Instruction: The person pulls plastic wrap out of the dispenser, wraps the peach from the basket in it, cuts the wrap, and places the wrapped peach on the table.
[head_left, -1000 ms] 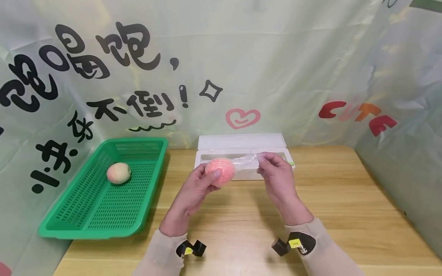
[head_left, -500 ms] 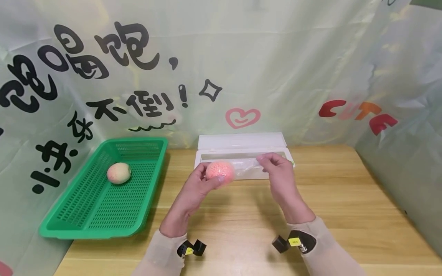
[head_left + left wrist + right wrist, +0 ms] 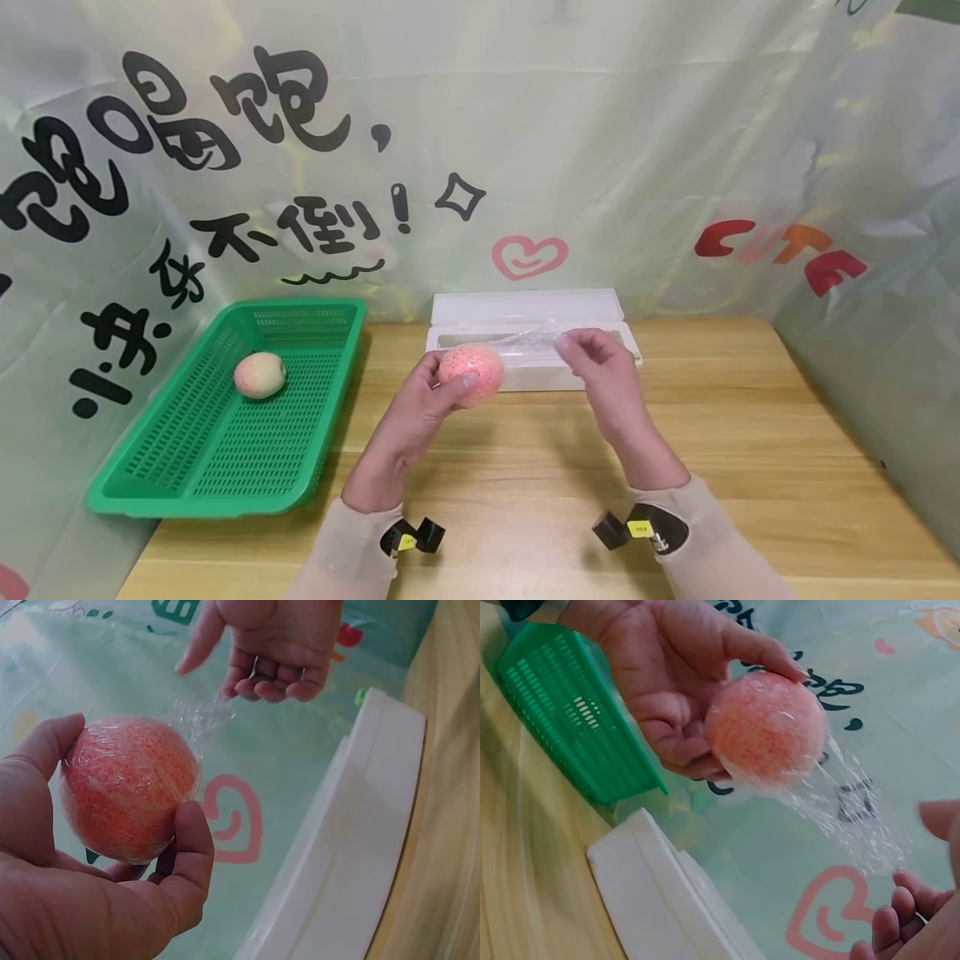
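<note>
A round, peach-like pink-orange fruit (image 3: 474,372), speckled and covered in shiny clear film, is in my left hand (image 3: 420,408). The thumb lies on one side of it and curled fingers on the other in the left wrist view. From the fruit, loose plastic wrap (image 3: 855,814) stretches across to my right hand (image 3: 603,375). The film ends at that hand's index fingertip, with the fingers curled and the thumb standing apart in both wrist views. Behind the hands sits a long white plastic wrap box (image 3: 532,379), its lid (image 3: 525,308) raised.
On the left stands a green perforated basket (image 3: 296,500) holding a pale yellow-pink peach (image 3: 259,375). The wooden table (image 3: 750,433) meets a printed curtain (image 3: 637,167) at the back and right. A small green piece (image 3: 361,697) sits on the box's end.
The film between the hands has spread from a bunched strand, sagged, then lifted again. My left hand has shifted slightly left with the fruit. The basket and box stay in place.
</note>
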The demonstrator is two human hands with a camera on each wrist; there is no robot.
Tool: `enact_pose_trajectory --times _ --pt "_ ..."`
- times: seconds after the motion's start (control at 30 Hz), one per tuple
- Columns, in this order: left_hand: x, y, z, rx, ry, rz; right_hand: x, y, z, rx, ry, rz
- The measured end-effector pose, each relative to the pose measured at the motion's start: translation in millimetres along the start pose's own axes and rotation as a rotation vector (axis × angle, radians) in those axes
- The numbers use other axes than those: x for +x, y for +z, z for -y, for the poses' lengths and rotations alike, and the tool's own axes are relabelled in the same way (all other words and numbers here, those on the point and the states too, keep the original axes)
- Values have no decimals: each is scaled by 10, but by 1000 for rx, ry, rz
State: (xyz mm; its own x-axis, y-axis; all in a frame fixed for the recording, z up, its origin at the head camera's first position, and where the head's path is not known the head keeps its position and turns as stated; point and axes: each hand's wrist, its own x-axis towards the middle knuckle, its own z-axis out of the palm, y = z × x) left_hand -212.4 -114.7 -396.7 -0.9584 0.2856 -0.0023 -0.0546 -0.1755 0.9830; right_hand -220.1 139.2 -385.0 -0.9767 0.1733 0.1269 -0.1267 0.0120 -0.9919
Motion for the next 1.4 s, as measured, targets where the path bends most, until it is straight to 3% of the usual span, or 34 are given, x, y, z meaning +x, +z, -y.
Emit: enact_pose_trajectory --times 0.23,0.43,0.57,0.7,0.8,0.93,1.07,1.2,1.33,1.4 --pt "-25 -71 -44 30 6 20 37 -117 -16 12 -3 70" --pt "-60 -120 -103 71 28 42 58 -225 -5 -40 11 182" --pt "-74 -121 -120 110 15 52 48 -233 -4 -71 15 208" --pt "-88 -96 -136 128 -3 82 20 -173 9 -129 -8 176" --pt "-94 -66 -139 139 -15 106 16 -119 12 -118 -6 103" --pt "-87 -33 -114 159 -16 142 39 -94 25 8 35 -3" --pt "-79 -30 -94 173 -6 162 52 -99 47 89 62 -29" --pt "-78 -51 -97 154 -14 139 49 -124 53 25 64 23" --pt "-87 -82 -122 123 -21 100 39 -155 47 -83 41 141" --pt "-93 -91 -139 112 -20 95 39 -162 43 -80 23 175"
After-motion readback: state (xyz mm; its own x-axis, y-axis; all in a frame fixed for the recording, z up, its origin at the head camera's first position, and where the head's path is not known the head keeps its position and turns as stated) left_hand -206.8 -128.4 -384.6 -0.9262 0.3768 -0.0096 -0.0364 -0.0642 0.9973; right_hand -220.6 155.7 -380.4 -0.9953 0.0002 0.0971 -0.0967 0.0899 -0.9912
